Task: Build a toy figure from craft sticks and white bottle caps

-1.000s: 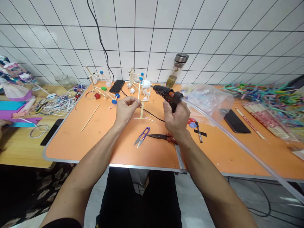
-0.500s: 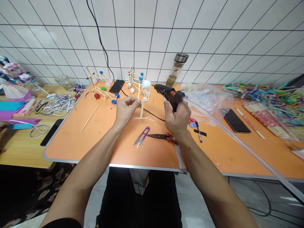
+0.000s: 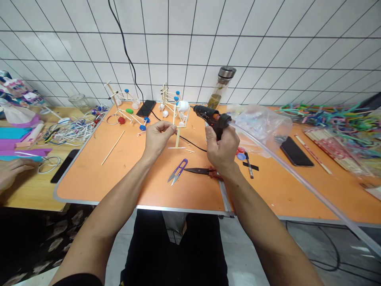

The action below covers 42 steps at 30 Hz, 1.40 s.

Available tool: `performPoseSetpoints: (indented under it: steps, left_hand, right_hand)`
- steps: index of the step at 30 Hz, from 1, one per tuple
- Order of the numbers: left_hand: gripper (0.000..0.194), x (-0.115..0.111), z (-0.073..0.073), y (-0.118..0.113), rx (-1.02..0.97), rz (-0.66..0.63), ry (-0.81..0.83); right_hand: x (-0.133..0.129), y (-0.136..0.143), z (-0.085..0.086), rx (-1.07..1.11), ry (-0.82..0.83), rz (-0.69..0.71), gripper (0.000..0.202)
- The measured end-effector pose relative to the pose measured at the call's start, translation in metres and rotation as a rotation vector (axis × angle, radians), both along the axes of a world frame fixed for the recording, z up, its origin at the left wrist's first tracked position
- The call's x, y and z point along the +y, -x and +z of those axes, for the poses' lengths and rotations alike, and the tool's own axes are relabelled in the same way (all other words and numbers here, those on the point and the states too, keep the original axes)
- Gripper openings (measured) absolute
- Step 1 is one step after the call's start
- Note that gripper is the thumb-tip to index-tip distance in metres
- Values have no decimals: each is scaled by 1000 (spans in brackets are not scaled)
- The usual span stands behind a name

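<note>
My left hand point(image 3: 159, 139) pinches a small frame of thin wooden sticks point(image 3: 177, 137) between thumb and fingertips. A white round piece point(image 3: 182, 106) sits at the top of that frame. My right hand point(image 3: 222, 147) is wrapped round a black hot glue gun point(image 3: 208, 113), its nozzle pointing left, a short way right of the white piece. A long clear glue stick point(image 3: 285, 171) runs out of the gun's back toward the lower right. Below my hands lie purple thread snips point(image 3: 178, 171) and pliers point(image 3: 199, 171) with red handles.
Other stick models point(image 3: 127, 107) with coloured caps stand at the back left, near a phone point(image 3: 146, 108). A glass bottle point(image 3: 220, 87) and a plastic bag point(image 3: 258, 123) are behind the gun. At far left, another person's hand point(image 3: 14, 171) rests on the adjoining table.
The glue gun's nozzle has drawn slightly right, away from the white piece. My left hand stays in place. The other person's hand at the left has come further into view.
</note>
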<state>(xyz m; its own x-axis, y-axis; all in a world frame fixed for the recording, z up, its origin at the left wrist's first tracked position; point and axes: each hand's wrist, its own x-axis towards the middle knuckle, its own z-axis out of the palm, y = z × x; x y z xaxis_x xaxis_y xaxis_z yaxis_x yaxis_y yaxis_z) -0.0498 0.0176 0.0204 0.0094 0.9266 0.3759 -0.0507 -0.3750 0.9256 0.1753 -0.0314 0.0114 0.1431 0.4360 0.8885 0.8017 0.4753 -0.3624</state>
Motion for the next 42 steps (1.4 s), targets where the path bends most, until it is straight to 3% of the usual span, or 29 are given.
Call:
performPoseSetpoints:
  steps: [17,29,42]
  left_hand:
    - [34,0,1,0,-67,-16,57]
    - [43,1,4,1,-153,-71,196]
    - [47,4,4,0,-192,-102,251]
  right_hand:
    - [4,-5,-6,112,142,-32,56]
    - [5,-6,-2,304,162,129,44]
    - [1,-1,-8,289,139,187,46]
